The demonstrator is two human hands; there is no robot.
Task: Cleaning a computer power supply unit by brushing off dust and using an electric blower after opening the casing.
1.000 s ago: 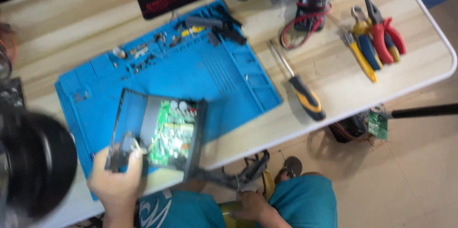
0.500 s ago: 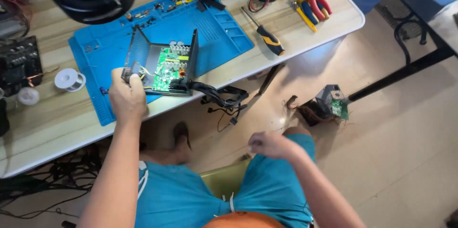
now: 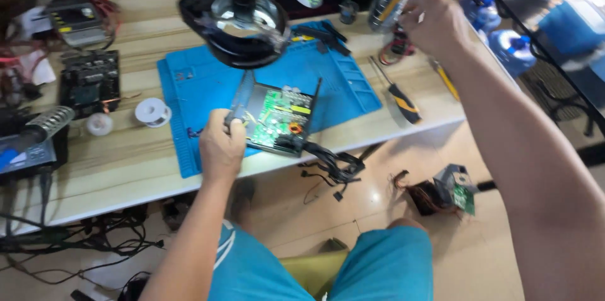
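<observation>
Having risen from the lap, the right hand (image 3: 435,20) is now reaching, its grip unclear, into the tool-filled holder (image 3: 391,1) at the tabletop's far edge while the left hand (image 3: 220,146) is grasping the open metal case (image 3: 277,118) containing a green circuit board (image 3: 280,115).

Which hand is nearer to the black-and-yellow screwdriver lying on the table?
Right. The right hand is up by the tool holder, just above the screwdriver; the left hand grips the open power supply, further off.

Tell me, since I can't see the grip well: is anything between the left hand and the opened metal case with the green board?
Nothing visible. The left hand grips the near left edge of the opened metal case directly, on the blue mat. The magnifier lamp hangs above, farther back.
</observation>
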